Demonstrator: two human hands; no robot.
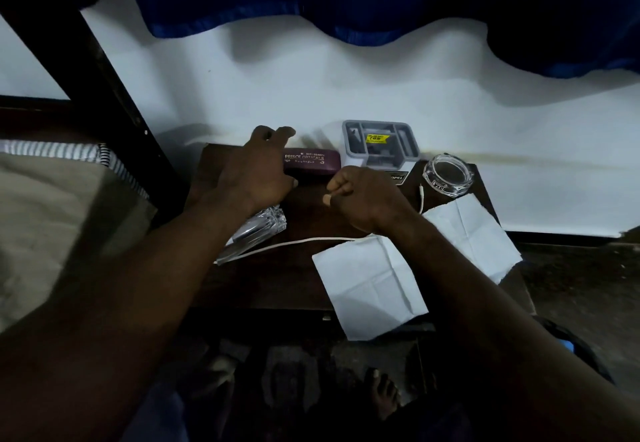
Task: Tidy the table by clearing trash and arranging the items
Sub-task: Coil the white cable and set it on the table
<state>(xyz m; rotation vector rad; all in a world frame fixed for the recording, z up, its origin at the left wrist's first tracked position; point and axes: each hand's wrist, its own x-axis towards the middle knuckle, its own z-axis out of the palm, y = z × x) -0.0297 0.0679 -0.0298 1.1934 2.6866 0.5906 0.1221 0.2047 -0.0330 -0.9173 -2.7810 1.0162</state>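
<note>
On the small dark desk (270, 285) both hands are busy: the left hand (256, 167) arches over the left end of the maroon spectacle case (313, 161), thumb against its near edge and curled fingers over its far side, so it seems to be gripping the case, though contact behind it is hidden. The right hand (363, 199) is closed into a fist, pinching the white cable (298, 242) between thumb and forefinger. The case lies with its long axis left to right, parallel to the wall (277, 95), running from the left hand towards the grey organiser box (381, 143), which it nearly touches. The cable is what the next move probably turns on: from under the right wrist one stretch runs leftwards across the desk to the clear glass piece (256, 230) by the left forearm, while its other end curls up on the right side of the wrist, its plug just beside the glass ashtray (448, 174). Most of the slack therefore lies left of the pinching hand, and the left hand is nearer to it. Two unfolded paper napkins (370, 285) lie at the near right, one under the right forearm and overhanging the desk edge, apparently trash not yet cleared
</note>
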